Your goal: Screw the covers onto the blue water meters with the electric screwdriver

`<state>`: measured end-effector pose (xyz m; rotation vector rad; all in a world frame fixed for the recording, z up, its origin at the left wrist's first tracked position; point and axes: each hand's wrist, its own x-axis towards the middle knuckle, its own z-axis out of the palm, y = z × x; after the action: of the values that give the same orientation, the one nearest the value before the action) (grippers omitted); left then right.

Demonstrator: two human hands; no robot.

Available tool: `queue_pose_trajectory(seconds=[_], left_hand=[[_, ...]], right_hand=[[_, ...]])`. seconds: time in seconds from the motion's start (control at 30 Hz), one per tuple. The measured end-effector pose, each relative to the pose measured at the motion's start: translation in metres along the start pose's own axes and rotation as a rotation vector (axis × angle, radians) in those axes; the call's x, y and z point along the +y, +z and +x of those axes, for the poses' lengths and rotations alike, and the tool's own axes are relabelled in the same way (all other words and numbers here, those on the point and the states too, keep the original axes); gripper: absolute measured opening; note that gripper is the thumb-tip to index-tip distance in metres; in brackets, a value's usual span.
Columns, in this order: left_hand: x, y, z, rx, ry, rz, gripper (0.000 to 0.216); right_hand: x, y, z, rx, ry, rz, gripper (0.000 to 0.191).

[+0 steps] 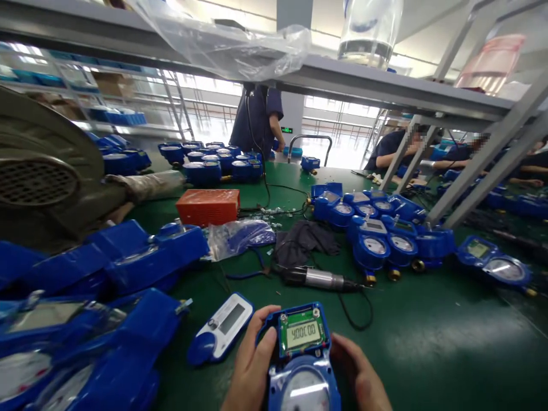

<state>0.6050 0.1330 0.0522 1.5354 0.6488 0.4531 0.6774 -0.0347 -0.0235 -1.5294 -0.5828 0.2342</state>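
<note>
A blue water meter (303,365) sits near the table's front edge, its cover off so a green circuit board and lit display show. My left hand (250,365) wraps its left side, thumb by the display. My right hand (359,377) grips its right side. Just left of it lies a blue and white meter cover (220,335) with a clear window. A silver and black electric screwdriver (319,279) lies on the green table (428,331) beyond the meter, its cable looping toward my right hand.
Blue meters are piled at the left (115,268) and grouped at the right (385,234). An orange box (208,206), a plastic bag (240,235) and a dark cloth (302,242) lie mid-table. A standing person (259,123) and seated people (394,149) work at the far side.
</note>
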Motion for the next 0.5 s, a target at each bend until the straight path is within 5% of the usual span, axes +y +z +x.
queue_pose_trajectory(seconds=[0.13,0.27,0.5], left_hand=[[-0.002,0.004,0.002,-0.110,0.037,-0.043,0.052],[-0.007,0.003,0.006,-0.215,0.078,-0.058,0.049],[-0.009,-0.004,0.005,-0.292,0.168,0.005,0.050]], right_hand=[[0.005,-0.030,0.068,-0.042,-0.013,-0.366,0.041],[0.008,-0.020,0.134,-0.166,-0.079,-0.689,0.054],[0.011,-0.007,0.172,-0.306,-0.070,-0.867,0.050]])
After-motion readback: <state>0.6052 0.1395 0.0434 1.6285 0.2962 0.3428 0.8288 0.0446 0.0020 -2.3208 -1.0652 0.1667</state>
